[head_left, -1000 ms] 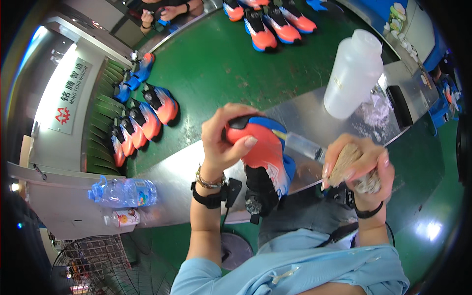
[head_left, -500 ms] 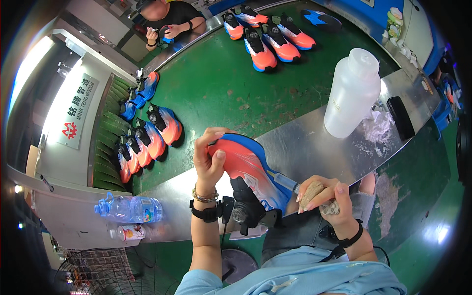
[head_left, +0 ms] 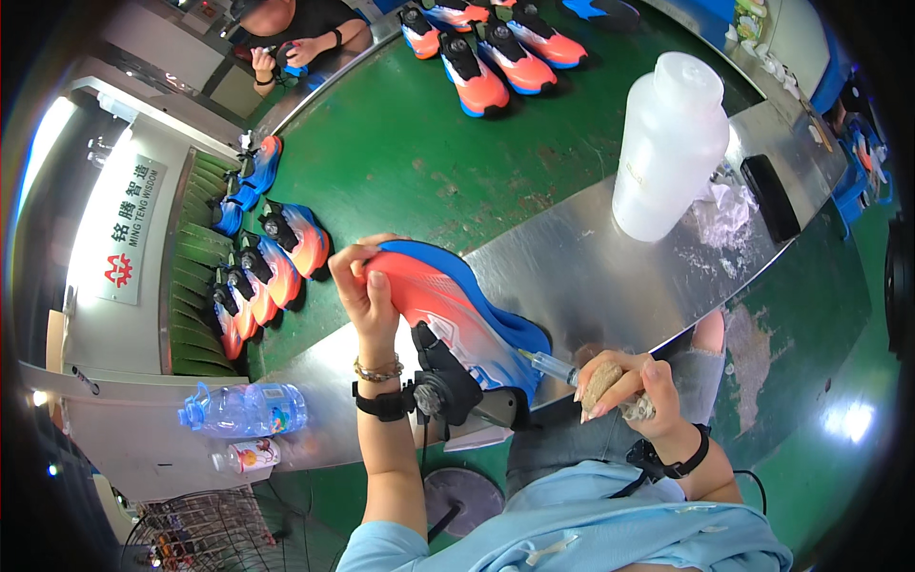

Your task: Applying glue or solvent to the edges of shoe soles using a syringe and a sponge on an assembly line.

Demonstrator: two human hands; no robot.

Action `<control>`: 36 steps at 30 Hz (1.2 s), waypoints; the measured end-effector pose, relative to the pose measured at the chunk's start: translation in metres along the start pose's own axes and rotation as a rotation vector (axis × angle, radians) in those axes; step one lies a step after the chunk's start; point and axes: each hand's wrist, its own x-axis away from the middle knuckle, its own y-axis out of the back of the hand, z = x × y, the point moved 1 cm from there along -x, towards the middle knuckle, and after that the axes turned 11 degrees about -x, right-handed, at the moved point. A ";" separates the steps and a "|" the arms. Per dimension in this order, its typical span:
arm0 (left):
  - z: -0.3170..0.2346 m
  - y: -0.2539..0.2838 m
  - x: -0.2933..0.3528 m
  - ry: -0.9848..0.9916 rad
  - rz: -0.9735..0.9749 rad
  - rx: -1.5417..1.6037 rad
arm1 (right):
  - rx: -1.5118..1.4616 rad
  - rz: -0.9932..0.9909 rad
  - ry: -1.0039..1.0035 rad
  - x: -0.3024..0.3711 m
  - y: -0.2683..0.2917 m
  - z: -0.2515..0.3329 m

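Note:
My left hand (head_left: 370, 303) is closed round the toe of a coral, white and blue sneaker (head_left: 456, 319). The shoe lies on its side in the air, its blue sole turned away to the upper right, its black lacing dial near my left wrist. My right hand (head_left: 658, 391) grips a clear syringe (head_left: 555, 368) with a yellowish tip, along with a crumpled beige lump (head_left: 602, 381) that looks like cloth or rubber. The syringe tip is at the shoe's blue heel edge; whether it touches I cannot tell.
A large white bottle (head_left: 667, 153), crumpled white tissue (head_left: 721, 214) and a black phone-like slab (head_left: 770, 198) stand on the metal table edge (head_left: 562, 257). Several sneakers (head_left: 477, 81) stand farther off and at left. Water bottle (head_left: 250, 410) at left; a person (head_left: 295, 29) works opposite.
The sneaker has rolled, showing more of its side and blue sole edge. The syringe tip has slid along the edge toward the heel. The whole view has shifted slightly.

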 end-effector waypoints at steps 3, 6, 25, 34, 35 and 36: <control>0.008 0.001 -0.001 0.055 -0.022 0.026 | 0.037 0.065 0.039 -0.001 0.005 0.000; 0.015 0.003 -0.003 0.084 -0.084 -0.186 | 0.000 0.020 0.017 0.001 0.008 -0.001; 0.039 0.028 0.050 0.758 -0.325 -0.056 | 0.017 -0.162 0.019 -0.009 0.013 -0.021; -0.067 0.080 0.132 1.154 -0.076 -0.151 | -0.083 -0.241 0.001 -0.006 0.003 -0.029; -0.078 0.077 0.139 1.229 0.015 -0.126 | -0.067 -0.239 0.022 -0.005 0.002 -0.031; -0.089 0.071 0.145 1.298 0.090 -0.047 | -0.050 -0.238 0.042 -0.004 0.002 -0.031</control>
